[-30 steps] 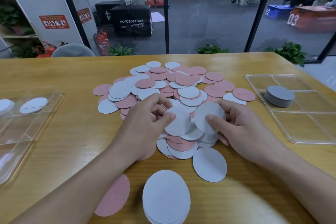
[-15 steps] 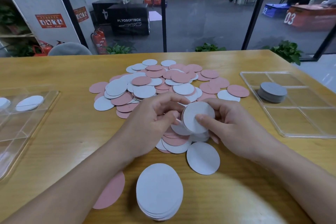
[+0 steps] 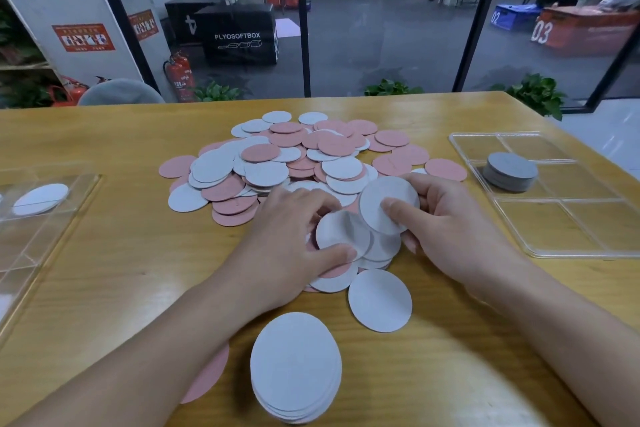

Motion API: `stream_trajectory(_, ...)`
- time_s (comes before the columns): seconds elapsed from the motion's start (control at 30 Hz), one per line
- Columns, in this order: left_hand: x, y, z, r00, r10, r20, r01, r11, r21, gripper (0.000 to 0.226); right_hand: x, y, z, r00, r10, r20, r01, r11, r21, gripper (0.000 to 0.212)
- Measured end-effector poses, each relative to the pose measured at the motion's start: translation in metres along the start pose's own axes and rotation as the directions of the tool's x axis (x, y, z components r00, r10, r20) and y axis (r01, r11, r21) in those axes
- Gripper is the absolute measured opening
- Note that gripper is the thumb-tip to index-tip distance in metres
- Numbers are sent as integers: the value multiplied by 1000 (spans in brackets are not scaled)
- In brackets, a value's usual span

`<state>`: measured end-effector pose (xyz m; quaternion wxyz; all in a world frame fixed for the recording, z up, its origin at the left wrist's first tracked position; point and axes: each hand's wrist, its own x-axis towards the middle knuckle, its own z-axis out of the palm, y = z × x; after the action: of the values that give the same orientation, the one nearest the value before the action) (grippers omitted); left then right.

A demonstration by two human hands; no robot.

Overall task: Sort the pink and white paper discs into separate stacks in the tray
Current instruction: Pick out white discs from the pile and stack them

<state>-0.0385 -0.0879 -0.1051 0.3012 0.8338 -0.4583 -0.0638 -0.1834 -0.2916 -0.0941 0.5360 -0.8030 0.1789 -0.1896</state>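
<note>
Both hands work at the pile's six o'clock edge: the right hand (image 3: 446, 218) pinches a white disc (image 3: 388, 201), the left hand (image 3: 294, 239) another (image 3: 341, 232). Thin, light, probably slippery; best pinched at the rim.

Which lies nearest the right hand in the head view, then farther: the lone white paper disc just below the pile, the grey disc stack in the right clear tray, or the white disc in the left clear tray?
From the right hand:
1. Lone white paper disc, on the table just below and left of it.
2. Grey disc stack, in the right clear tray, up and to the right.
3. White disc in the left clear tray, far across the table.
</note>
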Motion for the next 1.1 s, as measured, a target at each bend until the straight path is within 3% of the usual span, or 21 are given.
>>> stream_trajectory(0.13, -1, 1, -4, 994, -59, -92, 35, 968, -248, 37, 2, 1, -1, 1000, 13, -16, -12, 998, 63, 15)
stream_trajectory(0.3, -4, -4, -16, 982, -155, -106, 79, 853, -516, 0, 0, -1, -3, 998, 53, 28, -56, 988, 141, 13)
stream_trajectory(0.4, -4, -3, -21, 984, -157, -88, 65, 767, -639, 25, -1, -5, -4, 994, 59, 95, -77, 978, 192, 13)
stream_trajectory(0.47, -4, -3, -22, 987, -148, -61, 71, 748, -660, 30, -2, -7, -4, 989, 58, 135, -83, 979, 188, 17)
stream_trajectory(0.57, -7, -4, -21, 991, -130, -16, 93, 786, -612, 11, -4, -9, -2, 982, 51, 183, -85, 979, 185, 17)
stream_trajectory(0.73, -7, -4, -16, 992, -126, -24, 87, 797, -597, 34, -6, -10, -3, 980, 41, 195, -67, 989, 130, 18)
stream_trajectory(0.9, -5, -5, -13, 992, -118, -51, 54, 743, -667, 33, -5, -6, -3, 986, -44, 163, 49, 998, -26, 10)
stream_trajectory(1.1, -4, 9, -11, 996, -86, 26, 74, 622, -779, 37, -6, -5, -2, 965, -118, 233, 142, 986, -90, 13)
